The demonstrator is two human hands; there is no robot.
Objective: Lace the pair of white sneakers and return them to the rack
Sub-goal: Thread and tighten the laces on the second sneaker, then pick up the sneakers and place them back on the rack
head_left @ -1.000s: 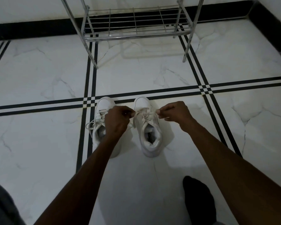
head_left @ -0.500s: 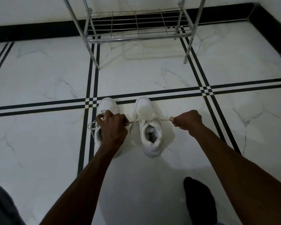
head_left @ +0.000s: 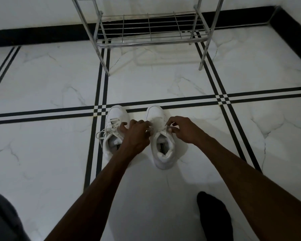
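Observation:
Two white sneakers stand side by side on the tiled floor, toes pointing away from me. The left sneaker (head_left: pixel 113 136) has a tied lace with loops hanging off its left side. My left hand (head_left: pixel 135 134) and my right hand (head_left: pixel 182 130) sit close together over the lace area of the right sneaker (head_left: pixel 161 145), fingers pinching its white lace (head_left: pixel 161 128). My left hand covers part of the left sneaker's right side. The metal rack (head_left: pixel 149 30) stands beyond the shoes, its lowest wire shelf bare.
The floor is white marble tile with black double stripes (head_left: pixel 163 100). A black skirting runs along the wall behind the rack. My foot in a black sock (head_left: pixel 214 216) rests at the lower right. Dark cloth (head_left: pixel 2 220) shows at the lower left corner.
Half a second ago my hands were spread apart, pulling the right sneaker's lace taut. They have now come back together over its tongue. The camera has tilted slightly downward.

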